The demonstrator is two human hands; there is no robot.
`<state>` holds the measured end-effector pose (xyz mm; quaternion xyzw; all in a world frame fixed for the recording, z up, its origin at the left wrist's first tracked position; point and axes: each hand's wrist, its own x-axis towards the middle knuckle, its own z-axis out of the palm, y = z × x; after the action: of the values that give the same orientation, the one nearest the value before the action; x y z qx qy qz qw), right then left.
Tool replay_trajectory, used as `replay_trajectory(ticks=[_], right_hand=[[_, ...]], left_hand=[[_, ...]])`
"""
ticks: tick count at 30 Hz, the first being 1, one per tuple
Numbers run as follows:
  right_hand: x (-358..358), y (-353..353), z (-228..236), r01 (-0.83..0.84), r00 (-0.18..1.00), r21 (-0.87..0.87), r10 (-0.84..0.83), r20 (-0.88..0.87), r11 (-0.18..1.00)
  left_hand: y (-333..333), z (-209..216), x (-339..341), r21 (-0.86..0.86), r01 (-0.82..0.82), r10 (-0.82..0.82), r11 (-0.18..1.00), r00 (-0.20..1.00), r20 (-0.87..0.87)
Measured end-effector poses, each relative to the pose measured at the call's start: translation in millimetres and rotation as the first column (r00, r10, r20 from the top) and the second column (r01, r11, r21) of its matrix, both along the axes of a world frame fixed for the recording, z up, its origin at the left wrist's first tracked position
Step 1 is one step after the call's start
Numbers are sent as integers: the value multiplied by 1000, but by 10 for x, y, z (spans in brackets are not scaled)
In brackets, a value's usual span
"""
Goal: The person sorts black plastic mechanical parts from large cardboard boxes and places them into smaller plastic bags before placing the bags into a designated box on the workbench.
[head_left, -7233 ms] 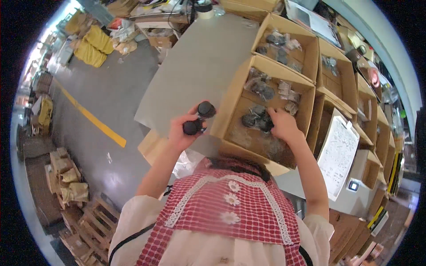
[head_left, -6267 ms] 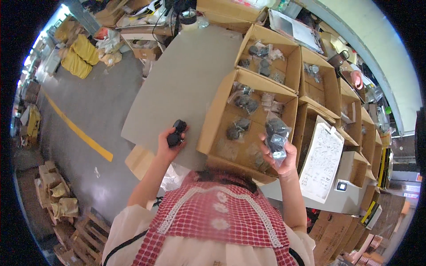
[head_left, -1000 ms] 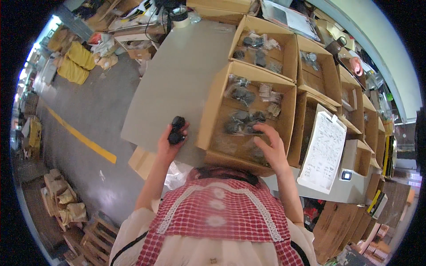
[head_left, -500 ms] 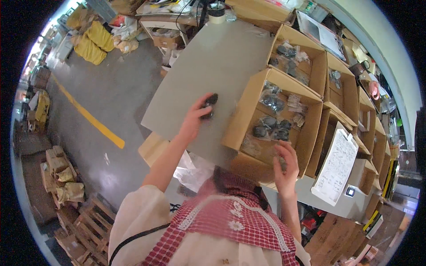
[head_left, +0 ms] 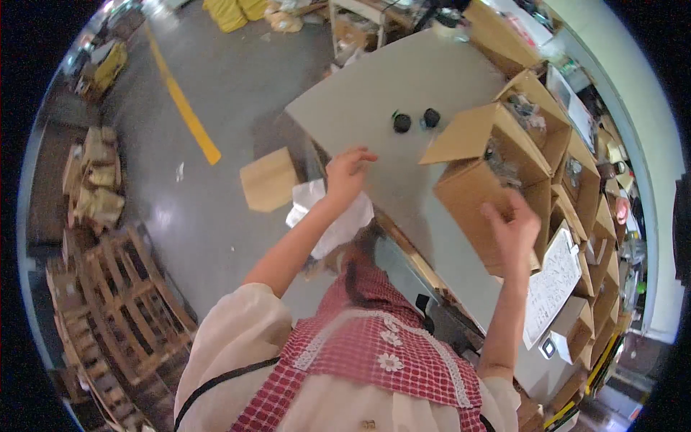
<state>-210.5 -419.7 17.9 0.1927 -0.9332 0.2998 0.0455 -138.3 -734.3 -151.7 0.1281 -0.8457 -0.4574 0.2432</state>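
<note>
My left hand [head_left: 348, 175] hangs over the table's left edge, fingers loosely bent and apart, with nothing seen in it. Beyond it, two round black pieces [head_left: 402, 123] lie side by side on the grey table [head_left: 360, 90]; something green shows by one and bluish by the other. My right hand [head_left: 515, 229] is at the near wall of an open cardboard box [head_left: 469, 209], thumb against the board and fingers bent at the rim. Part of those fingers is hidden. Inside that box, clear plastic bags [head_left: 502, 170] with dark contents partly show.
More open cardboard boxes [head_left: 574, 155] stand along the right side. A handwritten sheet [head_left: 553, 284] leans among them. White plastic [head_left: 345, 223] and a loose cardboard flap [head_left: 270, 180] are at the table's left edge. Wooden pallets [head_left: 133, 309] lie on the floor at left.
The black pieces left my left hand and now lie on the table. That hand drew back toward me. My right hand moved from inside the box to its near wall. The view shifted.
</note>
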Motion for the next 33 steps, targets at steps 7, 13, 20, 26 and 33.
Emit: replay_trajectory(ticks=[7,13,20,26,33], right_hand=[[3,126,-316,-62,993,13,63,-99,998],[190,-71,-959,-71,994,295,92,-56,953],[612,-569,-710,-106,782,252,237,-576,962],[714,-2050,-1089,-184,891,135,223,-395,974],[-433,-3257,-2393,489,834,341,-317,-451,802]], left_hand=[[-32,-814,2185,362,-416,217,834,851,479],[-393,-1690,4626,-53,-114,93,992,382,920],[-891,-1864,5350,-248,-62,250,967,423,871],[-2080,-1121,5448,130,-265,76,955,648,758],[-4129,-992,6804,-315,-516,576,797,489,655]])
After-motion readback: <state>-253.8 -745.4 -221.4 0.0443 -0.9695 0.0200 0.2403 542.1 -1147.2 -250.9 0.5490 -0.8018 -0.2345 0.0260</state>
